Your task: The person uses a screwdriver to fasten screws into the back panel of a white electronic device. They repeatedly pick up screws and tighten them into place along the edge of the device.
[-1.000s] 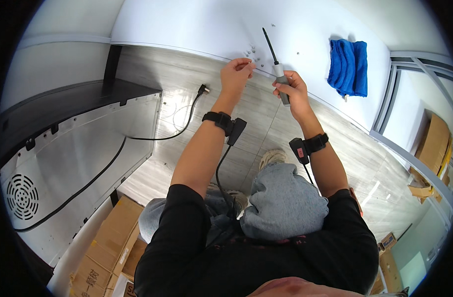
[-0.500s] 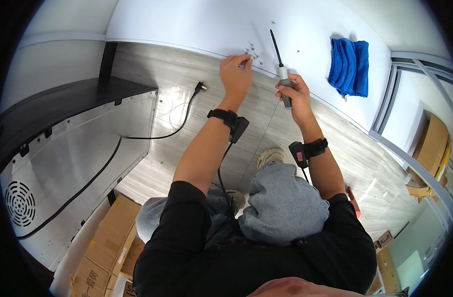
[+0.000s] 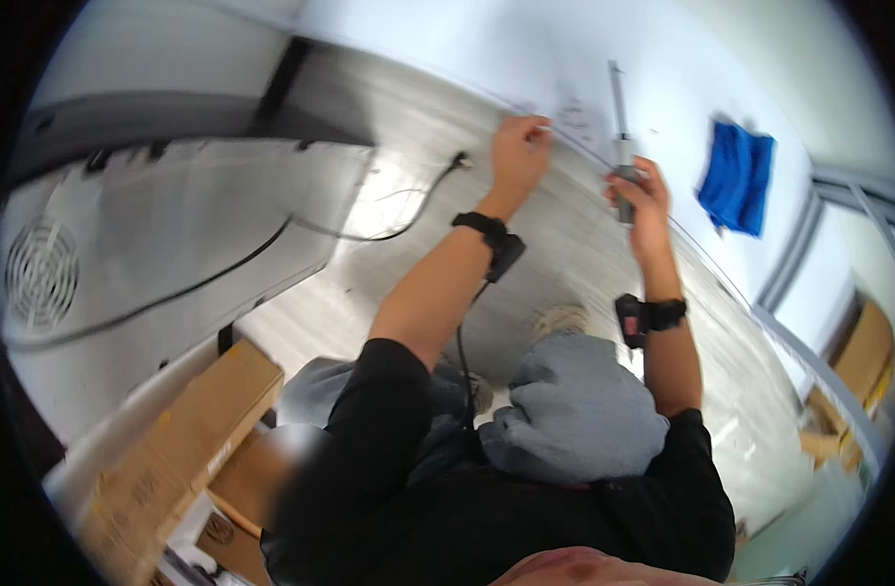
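Observation:
My left hand (image 3: pixel 521 156) is at the near edge of a white tabletop (image 3: pixel 467 49). Its thumb and fingertips are pinched together, and blur hides what they hold, if anything. Just right of those fingertips lies a scatter of small screws (image 3: pixel 576 119), smeared by motion. In my right hand (image 3: pixel 648 200) is a screwdriver (image 3: pixel 623 151) with a grey handle, its long thin shaft pointing away from me over the tabletop. A folded blue cloth (image 3: pixel 736 181) rests on the white surface, farther right.
On the left stands a metal cabinet (image 3: pixel 174 225) with a round vent and a black power cable (image 3: pixel 408 220) running from it across the floor. Cardboard boxes (image 3: pixel 184 430) lie at lower left. A grey metal frame (image 3: pixel 794 244) and more cardboard (image 3: pixel 863 352) are at the right.
My view has turned, shifting the scene rightward and blurring it. My left fingertips have drawn slightly away from the screws. The right hand still grips the screwdriver.

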